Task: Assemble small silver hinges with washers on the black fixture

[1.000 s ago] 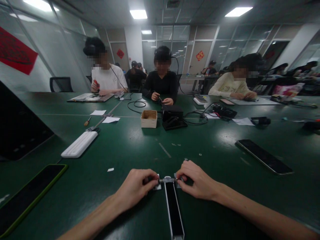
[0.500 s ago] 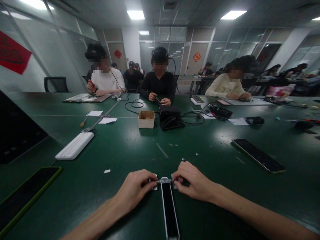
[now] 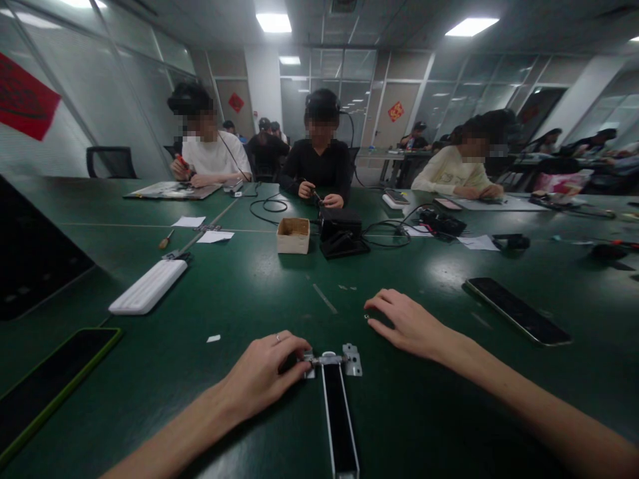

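Observation:
A long black strip in a silver channel [image 3: 338, 419] lies on the green table [image 3: 259, 293], running toward me. Across its far end sits a small metal bracket [image 3: 333, 360] with a holed plate on the right. My left hand [image 3: 267, 372] pinches the bracket's left end, fingers curled. My right hand [image 3: 407, 322] is off the bracket, reaching forward to the right, fingertips pressed down on a tiny metal piece [image 3: 367, 317] on the table. What the fingertips grip, if anything, is too small to name.
A white ribbed block [image 3: 148, 287] and a green-edged phone [image 3: 50, 382] lie at left, another phone [image 3: 516, 311] at right. A small cardboard box [image 3: 293, 235] and black device with cables [image 3: 342, 236] stand mid-table. Three people work along the far side.
My right hand let go of the bracket's right end and moved forward and right to the small piece on the table. My left hand kept its hold.

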`<state>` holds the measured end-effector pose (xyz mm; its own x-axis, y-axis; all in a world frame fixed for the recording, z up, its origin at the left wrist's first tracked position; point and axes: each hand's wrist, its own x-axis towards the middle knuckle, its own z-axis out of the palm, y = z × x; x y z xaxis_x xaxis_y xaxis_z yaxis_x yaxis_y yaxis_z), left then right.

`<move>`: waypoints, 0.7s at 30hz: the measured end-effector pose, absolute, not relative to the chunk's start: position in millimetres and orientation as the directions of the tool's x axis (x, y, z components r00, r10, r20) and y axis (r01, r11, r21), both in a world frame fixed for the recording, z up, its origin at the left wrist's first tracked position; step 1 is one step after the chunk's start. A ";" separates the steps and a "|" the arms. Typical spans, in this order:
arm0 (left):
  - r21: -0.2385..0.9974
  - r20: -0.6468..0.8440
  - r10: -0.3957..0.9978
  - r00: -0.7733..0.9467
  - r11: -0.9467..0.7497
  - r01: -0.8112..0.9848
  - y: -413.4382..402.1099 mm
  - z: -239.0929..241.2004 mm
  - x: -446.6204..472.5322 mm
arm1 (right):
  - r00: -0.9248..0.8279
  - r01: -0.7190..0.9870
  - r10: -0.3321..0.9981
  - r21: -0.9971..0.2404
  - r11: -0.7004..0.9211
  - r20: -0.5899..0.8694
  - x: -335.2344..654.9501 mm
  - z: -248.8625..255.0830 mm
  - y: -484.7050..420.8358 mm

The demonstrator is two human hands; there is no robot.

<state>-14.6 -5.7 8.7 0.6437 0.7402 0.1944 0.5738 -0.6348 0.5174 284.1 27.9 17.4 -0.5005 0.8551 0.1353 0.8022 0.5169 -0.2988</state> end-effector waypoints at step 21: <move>0.473 0.214 0.711 0.669 -0.675 0.566 -6.5 2.2 -10.0 | -0.638 0.591 0.759 -0.550 0.590 0.129 253.2 12.6 -3.0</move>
<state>-10.0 -6.5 2.2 0.6694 0.7113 0.2141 0.5660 -0.6751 0.4731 253.2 -3.0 12.6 -0.6384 0.7589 0.1289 0.5910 0.5905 -0.5497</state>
